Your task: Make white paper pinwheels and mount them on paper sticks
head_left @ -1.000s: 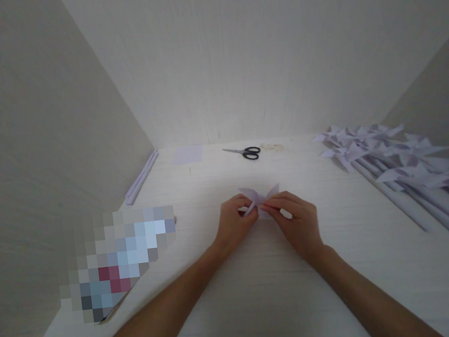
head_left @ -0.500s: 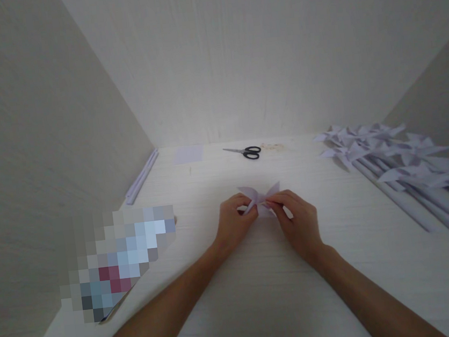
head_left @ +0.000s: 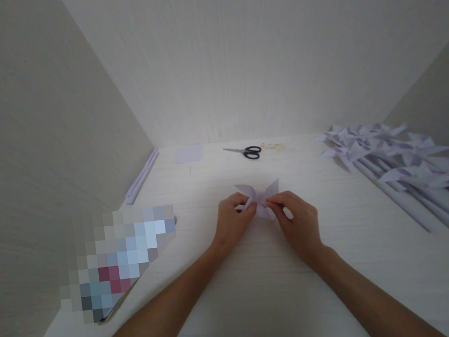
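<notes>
A white paper pinwheel (head_left: 266,192) with folded, pointed blades is held just above the table, between both hands. My left hand (head_left: 233,219) is closed, thumb and fingers pinching the pinwheel's left side near its centre. My right hand (head_left: 300,219) is closed too, its thumb and forefinger pinched at the right of the pinwheel's centre. A tiny, thin pale stick seems to show at the right fingertips; its far end is hidden.
Black-handled scissors (head_left: 252,152) lie behind the hands, beside small pale slivers (head_left: 274,146) and a square paper sheet (head_left: 189,154). Rolled paper sticks (head_left: 142,177) lie left, near a blurred-out flat object (head_left: 137,254). Several finished pinwheels on paper sticks (head_left: 399,205) are piled right.
The pinwheel has turned and tilted slightly between my fingers; its upper blades stand a little higher and wider, and more of its lower part shows. Both hands have stayed nearly in place.
</notes>
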Available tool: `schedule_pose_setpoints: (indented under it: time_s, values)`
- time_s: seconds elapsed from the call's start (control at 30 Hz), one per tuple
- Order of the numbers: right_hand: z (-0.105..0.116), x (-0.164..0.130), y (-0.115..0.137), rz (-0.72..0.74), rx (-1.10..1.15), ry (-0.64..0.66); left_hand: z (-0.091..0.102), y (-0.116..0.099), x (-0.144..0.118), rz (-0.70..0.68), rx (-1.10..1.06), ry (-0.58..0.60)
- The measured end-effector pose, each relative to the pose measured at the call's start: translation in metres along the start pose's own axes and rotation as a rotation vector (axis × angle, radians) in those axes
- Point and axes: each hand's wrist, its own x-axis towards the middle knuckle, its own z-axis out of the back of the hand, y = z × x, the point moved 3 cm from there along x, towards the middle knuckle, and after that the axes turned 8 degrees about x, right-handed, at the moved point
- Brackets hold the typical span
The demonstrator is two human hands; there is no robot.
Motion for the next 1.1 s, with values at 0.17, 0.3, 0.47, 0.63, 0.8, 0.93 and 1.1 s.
schedule_pose_setpoints:
  time_s: [0.17, 0.3, 0.47, 0.63, 0.8, 0.93, 1.1]
  values:
    - [-0.0005, -0.0005, -0.0023, -0.015, -0.055, 0.006, 0.0017, 0.005, 0.002, 0.033, -0.018, 0.002]
    - [-0.0021, -0.0006, -0.0043, -0.055, -0.077, 0.036, 0.0031, 0.0054, 0.0024, 0.046, -0.041, -0.008]
    - [-0.0039, -0.0011, -0.0024, -0.01, -0.003, 0.056, 0.0028, 0.0039, 0.002, 0.034, -0.047, -0.032]
    - [-0.0039, -0.0007, -0.0049, -0.068, -0.025, 0.047, 0.002, 0.0022, 0.0017, -0.011, -0.014, -0.029]
    - [-0.0022, 0.0006, -0.0077, -0.152, -0.02, 0.04, 0.0006, 0.0027, 0.0009, -0.029, -0.005, -0.001]
    - [-0.0015, 0.0008, -0.0053, -0.133, 0.038, 0.04, -0.0001, 0.0046, 0.0016, -0.037, -0.028, -0.004]
    - [-0.0025, 0.0002, -0.0068, -0.158, -0.026, 0.038, -0.0006, 0.0046, 0.0021, -0.039, -0.026, -0.01]
